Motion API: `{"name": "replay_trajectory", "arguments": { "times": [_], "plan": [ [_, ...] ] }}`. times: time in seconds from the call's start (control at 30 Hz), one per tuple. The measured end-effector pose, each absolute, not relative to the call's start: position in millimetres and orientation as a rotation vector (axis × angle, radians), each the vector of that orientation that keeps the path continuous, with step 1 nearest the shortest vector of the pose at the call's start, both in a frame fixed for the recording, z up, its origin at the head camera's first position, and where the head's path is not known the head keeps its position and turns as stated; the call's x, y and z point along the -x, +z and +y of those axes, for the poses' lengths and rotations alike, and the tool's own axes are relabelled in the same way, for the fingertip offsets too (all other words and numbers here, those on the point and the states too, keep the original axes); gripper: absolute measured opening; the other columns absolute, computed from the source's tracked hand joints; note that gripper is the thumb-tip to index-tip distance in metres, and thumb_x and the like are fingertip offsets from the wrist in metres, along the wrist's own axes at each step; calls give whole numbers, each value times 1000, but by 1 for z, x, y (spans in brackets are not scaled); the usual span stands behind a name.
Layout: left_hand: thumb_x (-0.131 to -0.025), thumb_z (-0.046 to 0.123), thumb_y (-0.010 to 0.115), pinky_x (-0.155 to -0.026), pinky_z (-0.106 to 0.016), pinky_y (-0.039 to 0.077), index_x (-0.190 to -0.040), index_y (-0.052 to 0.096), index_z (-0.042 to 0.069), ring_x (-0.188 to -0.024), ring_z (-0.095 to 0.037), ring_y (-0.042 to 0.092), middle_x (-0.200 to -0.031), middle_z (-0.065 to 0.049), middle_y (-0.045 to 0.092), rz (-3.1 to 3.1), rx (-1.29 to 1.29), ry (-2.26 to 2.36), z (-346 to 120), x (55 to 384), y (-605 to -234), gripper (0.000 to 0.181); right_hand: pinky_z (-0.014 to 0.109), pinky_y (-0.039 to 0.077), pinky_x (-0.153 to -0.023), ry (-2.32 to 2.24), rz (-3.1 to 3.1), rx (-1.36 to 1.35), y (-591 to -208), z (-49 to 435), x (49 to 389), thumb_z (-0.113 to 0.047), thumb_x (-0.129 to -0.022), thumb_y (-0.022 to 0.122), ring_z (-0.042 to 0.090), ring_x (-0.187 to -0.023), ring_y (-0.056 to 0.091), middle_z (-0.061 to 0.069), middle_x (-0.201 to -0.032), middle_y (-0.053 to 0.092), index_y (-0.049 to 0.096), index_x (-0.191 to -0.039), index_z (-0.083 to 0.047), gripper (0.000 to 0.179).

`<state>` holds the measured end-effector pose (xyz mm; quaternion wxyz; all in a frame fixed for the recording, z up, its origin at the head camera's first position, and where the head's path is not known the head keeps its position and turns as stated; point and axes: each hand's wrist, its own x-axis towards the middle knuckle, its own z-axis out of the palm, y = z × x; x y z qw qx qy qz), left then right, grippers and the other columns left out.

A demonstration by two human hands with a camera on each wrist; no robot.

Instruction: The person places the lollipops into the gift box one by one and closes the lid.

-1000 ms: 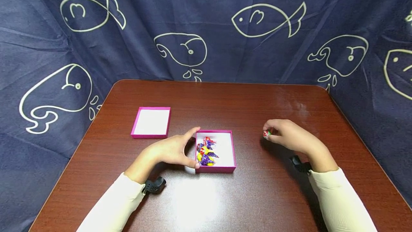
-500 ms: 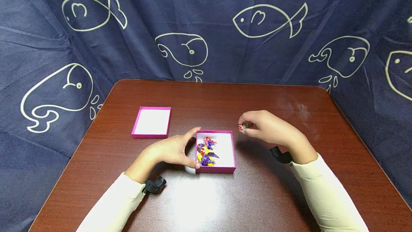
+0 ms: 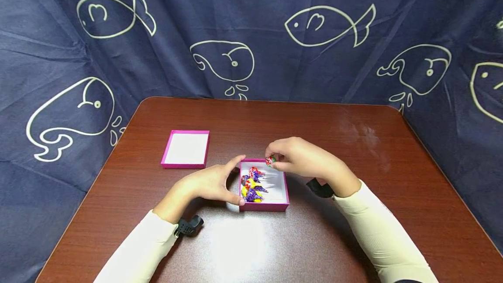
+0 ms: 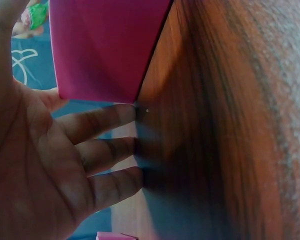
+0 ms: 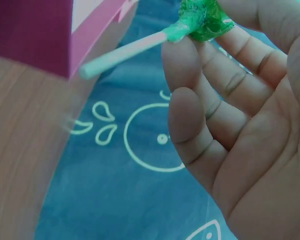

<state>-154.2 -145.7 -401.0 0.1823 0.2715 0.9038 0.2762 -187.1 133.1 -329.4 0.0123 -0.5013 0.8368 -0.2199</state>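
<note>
In the head view a pink box (image 3: 264,207) with a white inside holds several wrapped lollipops (image 3: 251,184) along its left side. My left hand (image 3: 210,182) is spread at that side, thumb at the front corner and index finger at the back corner. The left wrist view shows its other fingers straight beside the pink wall (image 4: 110,50). Over the box's back right corner, my right hand (image 3: 300,156) pinches a lollipop (image 3: 270,160) by its wrapped head. The right wrist view shows its green wrapper (image 5: 205,20) and white stick (image 5: 125,52), which points toward the box.
A matching pink lid (image 3: 185,148), white inside, lies on the brown wooden table (image 3: 306,239), behind and left of the box. A dark blue cloth (image 3: 251,16) with fish and whale drawings hangs behind the table and at both sides.
My right hand has carried the lollipop leftward from the right part of the table to over the box. My left hand, the box and the lid stay in place.
</note>
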Motion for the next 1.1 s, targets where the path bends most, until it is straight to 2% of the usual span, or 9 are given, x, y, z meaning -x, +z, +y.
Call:
{"name": "replay_trajectory", "arguments": {
  "times": [0.23,0.4,0.6,0.87,1.1],
  "plan": [
    [-68,62,82,-105,-39,40,-159,16,18,-124,-21,54,-138,-15,56,2553,-779,767,-145,154,-400,121,25,48,-69,-637,2566,1592,-334,119,183,-7,-87,73,12,-76,58,-7,-90,64,67,-96,-13,13],
    [-68,62,82,-104,-38,41,-159,16,17,-121,-20,56,-136,-16,57,2548,-787,768,-145,155,-399,121,22,49,-70,-620,2509,1614,-344,111,180,-6,-86,72,8,-74,59,-8,-89,64,66,-96,-13,13],
    [-68,61,82,-103,-38,42,-159,16,17,-119,-20,57,-135,-15,58,2545,-797,769,-145,155,-400,121,22,49,-69,-634,2442,1665,-355,106,176,-5,-86,72,14,-74,61,-7,-86,64,66,-95,-11,13],
    [-69,61,82,-104,-41,41,-159,15,16,-121,-23,56,-135,-17,57,2542,-798,777,-146,154,-400,120,18,43,-62,-555,2409,1679,-367,100,171,-6,-83,74,6,-69,52,-11,-76,55,61,-86,-13,16],
    [-69,62,81,-104,-39,42,-160,16,17,-121,-21,57,-134,-16,58,2548,-802,768,-146,154,-400,121,20,41,-62,-483,2454,1618,-372,100,171,-8,-82,74,4,-70,47,-7,-78,57,60,-84,-16,17]
  ]
}}
